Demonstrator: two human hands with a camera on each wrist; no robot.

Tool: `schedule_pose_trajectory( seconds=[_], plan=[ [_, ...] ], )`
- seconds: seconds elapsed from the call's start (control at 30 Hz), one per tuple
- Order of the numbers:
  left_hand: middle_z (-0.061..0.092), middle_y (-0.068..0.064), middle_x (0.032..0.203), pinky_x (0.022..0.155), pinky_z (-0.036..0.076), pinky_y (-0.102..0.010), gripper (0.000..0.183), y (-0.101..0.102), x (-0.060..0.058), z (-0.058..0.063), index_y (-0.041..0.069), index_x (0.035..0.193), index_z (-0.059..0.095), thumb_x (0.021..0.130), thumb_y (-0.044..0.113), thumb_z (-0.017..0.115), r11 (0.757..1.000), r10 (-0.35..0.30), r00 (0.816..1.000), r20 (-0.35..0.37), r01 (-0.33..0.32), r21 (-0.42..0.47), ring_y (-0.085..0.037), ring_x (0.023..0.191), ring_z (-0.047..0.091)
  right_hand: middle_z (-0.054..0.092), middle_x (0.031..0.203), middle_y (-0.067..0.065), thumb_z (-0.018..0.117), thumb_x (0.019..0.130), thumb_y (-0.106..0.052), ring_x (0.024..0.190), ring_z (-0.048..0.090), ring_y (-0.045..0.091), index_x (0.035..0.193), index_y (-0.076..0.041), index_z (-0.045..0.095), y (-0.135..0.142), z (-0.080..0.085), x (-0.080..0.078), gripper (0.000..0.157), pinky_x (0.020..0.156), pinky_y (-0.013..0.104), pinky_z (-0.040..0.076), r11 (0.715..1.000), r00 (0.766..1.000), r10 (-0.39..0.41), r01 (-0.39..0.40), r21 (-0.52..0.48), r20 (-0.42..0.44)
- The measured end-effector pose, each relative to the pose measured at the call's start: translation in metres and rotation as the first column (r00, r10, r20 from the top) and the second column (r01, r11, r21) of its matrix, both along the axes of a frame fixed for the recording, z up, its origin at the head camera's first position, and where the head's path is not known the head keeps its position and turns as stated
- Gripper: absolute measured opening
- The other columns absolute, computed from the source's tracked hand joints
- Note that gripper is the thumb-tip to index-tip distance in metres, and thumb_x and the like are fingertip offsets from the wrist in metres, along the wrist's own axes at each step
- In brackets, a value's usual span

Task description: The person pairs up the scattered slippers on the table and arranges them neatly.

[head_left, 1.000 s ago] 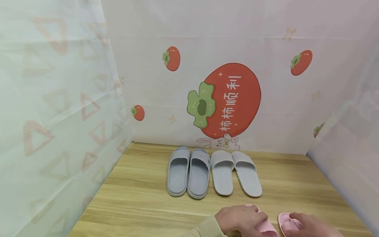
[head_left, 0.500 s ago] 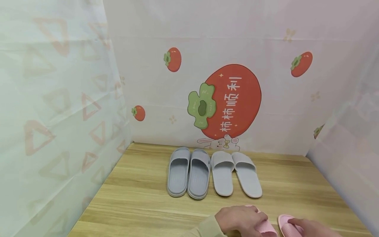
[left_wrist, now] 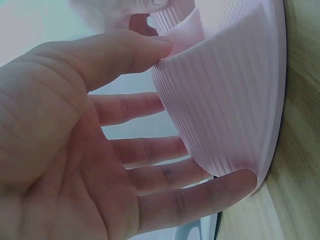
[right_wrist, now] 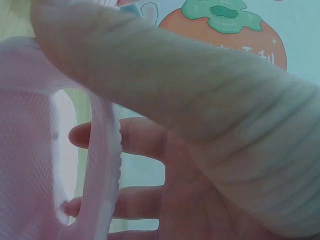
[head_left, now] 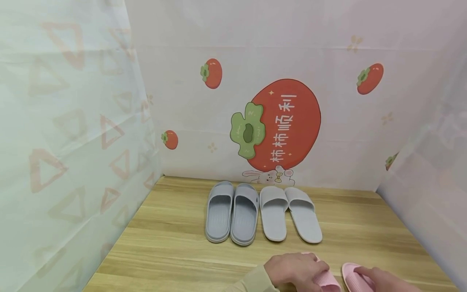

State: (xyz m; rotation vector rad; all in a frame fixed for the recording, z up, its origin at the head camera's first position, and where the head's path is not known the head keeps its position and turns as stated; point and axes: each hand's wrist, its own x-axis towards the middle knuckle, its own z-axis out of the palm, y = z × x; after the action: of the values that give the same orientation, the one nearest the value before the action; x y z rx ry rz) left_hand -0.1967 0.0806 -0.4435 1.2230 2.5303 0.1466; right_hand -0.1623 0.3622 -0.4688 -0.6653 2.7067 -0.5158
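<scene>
Two pink slippers with ribbed straps lie at the front of the wooden surface, partly cut off in the head view. My left hand (head_left: pixel 297 269) grips the left pink slipper (head_left: pixel 327 280) across its strap. In the left wrist view the thumb lies at the strap's opening edge and the fingers reach along the strap's outer side (left_wrist: pixel 215 100). My right hand (head_left: pixel 388 280) holds the right pink slipper (head_left: pixel 349 271). The right wrist view shows fingertips coming through a slot in this slipper's side (right_wrist: pixel 102 165), with the thumb over the top.
Behind the hands, a blue-grey slipper pair (head_left: pixel 219 219) stands beside a light grey pair (head_left: pixel 275 223), toes toward the back wall (head_left: pixel 189 105). White cloth walls flank the wooden surface (head_left: pixel 164 251) on both sides.
My right hand's fingers have shifted on the right pink slipper, the forefinger now lying straighter over it. My left hand and the grey pairs stay where they were.
</scene>
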Motion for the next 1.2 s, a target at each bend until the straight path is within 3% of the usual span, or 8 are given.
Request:
schedule_pose_trajectory(
  seconds=[0.23,0.5,0.57,0.67,0.8,0.93,1.03,1.2],
  plan=[
    [0.056,0.025,0.105,0.068,0.041,-0.017,0.04,0.0,-0.002,0.002,0.045,0.125,0.054,0.089,0.061,0.058,1.0,0.01,0.999,0.047,-0.01,0.004,0.007,0.089,0.048,0.062,0.095,-0.003,0.075,0.083,-0.028,0.075,0.043,-0.005,0.122,0.016,0.053,-0.008,0.008,0.004,0.062,0.066,0.02,0.043,0.997,0.997,-0.074,0.074,-0.007,0.008],
    [0.057,0.025,0.104,0.075,0.038,-0.009,0.042,0.001,-0.009,0.0,0.038,0.126,0.056,0.087,0.043,0.068,0.996,-0.085,0.994,-0.07,0.087,0.021,0.008,0.092,0.05,0.061,0.088,-0.007,0.072,0.087,-0.031,0.073,0.044,-0.006,0.129,0.013,0.051,-0.011,0.015,0.01,0.065,0.065,0.019,0.042,0.988,0.989,-0.142,0.144,-0.053,0.034],
    [0.056,0.025,0.103,0.076,0.038,-0.008,0.042,0.001,-0.011,0.0,0.037,0.126,0.056,0.086,0.039,0.069,0.995,-0.095,0.991,-0.097,0.098,0.027,0.009,0.092,0.05,0.061,0.087,-0.007,0.07,0.088,-0.032,0.072,0.046,-0.006,0.131,0.013,0.049,-0.013,0.017,0.011,0.066,0.065,0.018,0.042,0.982,0.984,-0.164,0.169,-0.08,0.065],
    [0.056,0.025,0.108,0.079,0.038,-0.007,0.044,0.0,-0.014,0.0,0.036,0.127,0.055,0.085,0.037,0.07,0.995,-0.092,0.99,-0.111,0.096,0.033,0.009,0.095,0.049,0.061,0.087,-0.005,0.07,0.089,-0.035,0.073,0.046,-0.006,0.131,0.012,0.049,-0.014,0.019,0.009,0.067,0.066,0.019,0.043,0.982,0.984,-0.172,0.175,-0.075,0.04],
    [0.056,0.024,0.115,0.08,0.039,-0.007,0.049,-0.001,-0.017,0.002,0.036,0.131,0.054,0.085,0.036,0.07,0.995,-0.084,0.992,-0.099,0.088,0.041,0.009,0.099,0.05,0.059,0.084,-0.005,0.072,0.087,-0.037,0.071,0.044,-0.006,0.127,0.01,0.054,-0.015,0.018,0.005,0.065,0.063,0.021,0.043,0.988,0.986,-0.155,0.153,-0.033,-0.062],
    [0.058,0.024,0.114,0.078,0.038,-0.006,0.049,-0.001,-0.021,0.004,0.034,0.132,0.054,0.085,0.035,0.069,0.993,-0.098,0.99,-0.101,0.104,0.056,0.008,0.099,0.05,0.056,0.078,-0.008,0.071,0.088,-0.036,0.067,0.044,-0.006,0.123,0.01,0.056,-0.016,0.018,0.003,0.06,0.06,0.021,0.041,0.987,0.987,-0.154,0.151,-0.06,-0.049],
    [0.058,0.024,0.108,0.076,0.037,-0.006,0.047,-0.001,-0.022,0.004,0.034,0.129,0.055,0.084,0.035,0.07,0.992,-0.104,0.989,-0.109,0.111,0.064,0.008,0.096,0.05,0.055,0.074,-0.01,0.07,0.088,-0.037,0.064,0.044,-0.005,0.116,0.003,0.06,-0.021,0.021,0.004,0.05,0.058,0.022,0.04,0.983,0.984,-0.175,0.173,-0.068,-0.024],
    [0.056,0.023,0.098,0.069,0.036,-0.007,0.04,-0.001,-0.026,0.005,0.033,0.12,0.058,0.082,0.035,0.071,0.987,-0.121,0.984,-0.132,0.134,0.091,0.006,0.09,0.048,0.054,0.071,-0.014,0.073,0.085,-0.037,0.061,0.043,-0.005,0.101,-0.005,0.063,-0.026,0.025,0.006,0.037,0.056,0.022,0.038,0.984,0.983,-0.168,0.163,-0.073,-0.073]
  ],
)
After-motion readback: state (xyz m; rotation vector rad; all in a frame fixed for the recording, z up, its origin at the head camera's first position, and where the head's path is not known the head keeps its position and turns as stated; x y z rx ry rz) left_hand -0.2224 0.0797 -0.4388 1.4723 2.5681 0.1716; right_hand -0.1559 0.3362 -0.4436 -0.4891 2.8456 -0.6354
